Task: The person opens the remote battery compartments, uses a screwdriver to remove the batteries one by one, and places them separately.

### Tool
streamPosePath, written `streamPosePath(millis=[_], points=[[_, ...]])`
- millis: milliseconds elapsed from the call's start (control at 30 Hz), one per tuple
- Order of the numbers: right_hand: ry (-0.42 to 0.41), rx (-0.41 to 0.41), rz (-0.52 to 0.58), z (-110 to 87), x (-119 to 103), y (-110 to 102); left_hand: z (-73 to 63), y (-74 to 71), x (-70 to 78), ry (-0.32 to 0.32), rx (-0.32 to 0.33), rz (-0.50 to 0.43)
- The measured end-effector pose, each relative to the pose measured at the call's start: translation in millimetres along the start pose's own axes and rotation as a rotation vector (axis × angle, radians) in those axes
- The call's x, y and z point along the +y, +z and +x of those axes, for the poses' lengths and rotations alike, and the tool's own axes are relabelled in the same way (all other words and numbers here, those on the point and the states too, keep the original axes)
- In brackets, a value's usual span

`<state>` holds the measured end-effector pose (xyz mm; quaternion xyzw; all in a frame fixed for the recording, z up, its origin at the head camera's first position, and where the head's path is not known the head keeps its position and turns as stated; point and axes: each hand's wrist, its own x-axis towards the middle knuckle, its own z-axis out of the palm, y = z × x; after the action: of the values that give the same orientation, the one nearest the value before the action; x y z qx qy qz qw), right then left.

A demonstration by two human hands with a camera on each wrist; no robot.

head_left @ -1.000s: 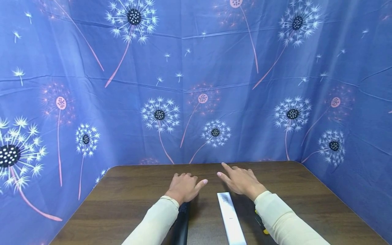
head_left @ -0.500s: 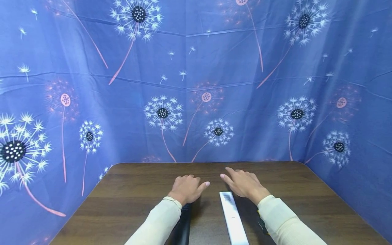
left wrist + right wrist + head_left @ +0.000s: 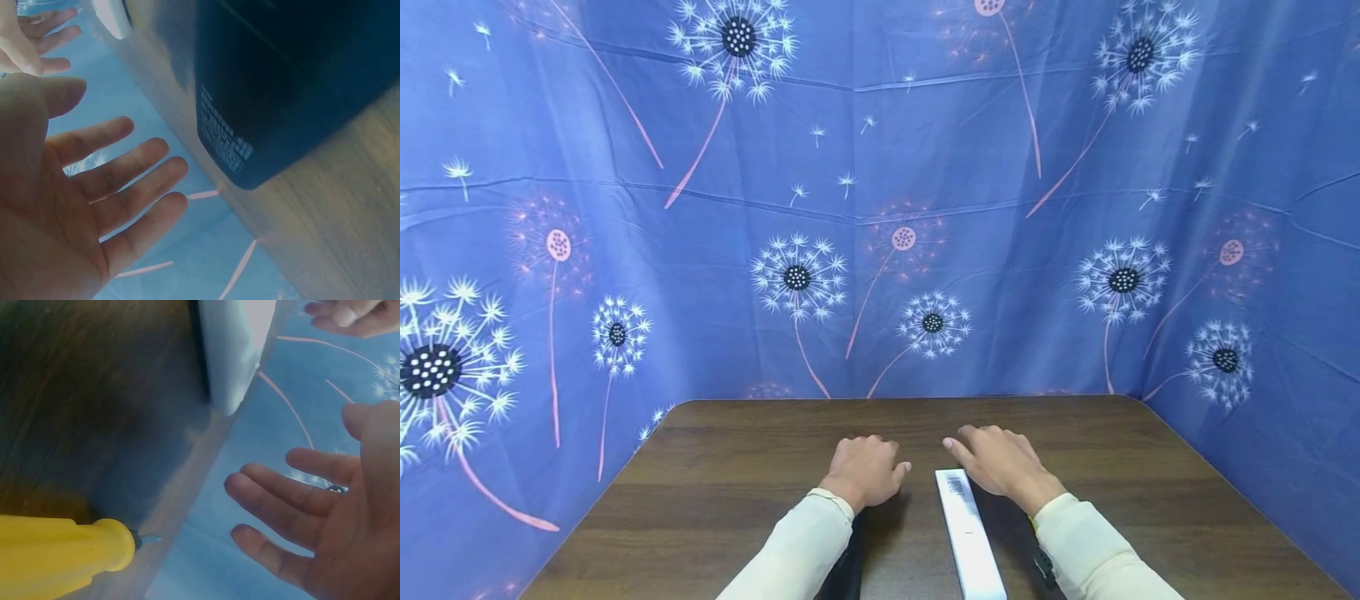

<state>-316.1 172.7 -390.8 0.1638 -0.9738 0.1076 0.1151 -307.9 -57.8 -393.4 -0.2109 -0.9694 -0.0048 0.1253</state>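
My left hand [image 3: 867, 468] hovers over the table, fingers loosely bent and holding nothing. Under its wrist lies a long black object [image 3: 848, 571], partly covered by the sleeve; small pale print shows on its end [image 3: 228, 137] in the left wrist view. A long narrow white box [image 3: 967, 533] with a barcode label lies between the hands. Just right of the box's far end is my right hand [image 3: 1003, 465], raised, its fingers relaxed and apart from everything. Below it, the right wrist view shows a yellow tool [image 3: 62, 553] with a thin metal tip; its kind is unclear.
The brown wood-grain table [image 3: 722, 500] has rounded far corners. Behind and at both sides hangs a blue curtain [image 3: 880, 167] with dandelion prints. In the head view the right sleeve [image 3: 1093, 550] covers most of the yellow and black tool.
Both hands have drawn slightly back toward the body, and their fingers have dipped from a more outstretched pose. The head view shifted a little. The box and black object stay put.
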Motion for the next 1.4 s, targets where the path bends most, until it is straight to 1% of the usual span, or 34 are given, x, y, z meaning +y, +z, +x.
streamPosePath(millis=[200, 367, 600, 667, 833, 900, 1167, 1400], points=[[0.03, -0.009, 0.013, -8.3, -2, -7, 1.7, 1.4, 7.2, 0.01, 0.017, 0.009], [0.018, -0.031, 0.006, -14.2, -8, -10, 2.3, 0.1, 11.1, 0.012, 0.028, 0.012], [-0.015, -0.02, -0.019, -17.5, -16, -12, 2.9, -1.9, 16.4, 0.018, 0.056, -0.069], [-0.016, -0.017, -0.019, -19.0, -17, -13, 2.7, -1.1, 18.1, 0.016, 0.045, -0.085], [-0.002, -0.024, 0.001, -23.5, -16, -12, -0.2, 0.9, 21.3, 0.007, -0.016, -0.098], [0.004, -0.026, 0.005, -24.7, -16, -10, -1.8, 0.8, 22.7, 0.008, -0.026, -0.1], [-0.005, -0.019, -0.004, -26.5, -16, -5, -1.8, 0.1, 34.9, 0.017, -0.031, -0.126], [-0.01, -0.012, -0.047, -30.2, -20, -8, 0.9, -0.4, 44.8, 0.032, 0.0, -0.162]])
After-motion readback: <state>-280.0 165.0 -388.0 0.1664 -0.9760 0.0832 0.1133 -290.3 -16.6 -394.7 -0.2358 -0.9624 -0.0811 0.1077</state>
